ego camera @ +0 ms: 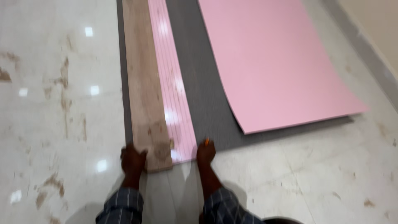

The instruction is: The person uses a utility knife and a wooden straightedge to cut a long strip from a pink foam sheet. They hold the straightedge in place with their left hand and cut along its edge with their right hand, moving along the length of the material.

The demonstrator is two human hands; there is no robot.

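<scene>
Both hands are placed at the near end of the long pieces, low in the view; the left hand [132, 159] is closed around the near left corner of the plank [145, 83], with the fingers curled at its end, so the plank is kept from sliding; the right hand [206, 152] is pressed down at the near right corner of the pink strip [174, 83], and a small orange object, perhaps a pencil [207, 142], is seen at its fingertips; whether it is really gripped cannot be told, because the picture is blurred.

The plank is laid lengthwise from 6 o'clock toward 12 o'clock, and the strip with its fine grid lines is touching it on the 3 o'clock side; it seems the plank is held as a straight edge along the strip. Both are lying on a grey mat [207, 103]; on the same mat, toward 1 o'clock, a large pink sheet [273, 62] is spread, its near edge slightly curled up. The mat is resting on a glossy marble floor [62, 103], stained brown at 9 o'clock.
</scene>
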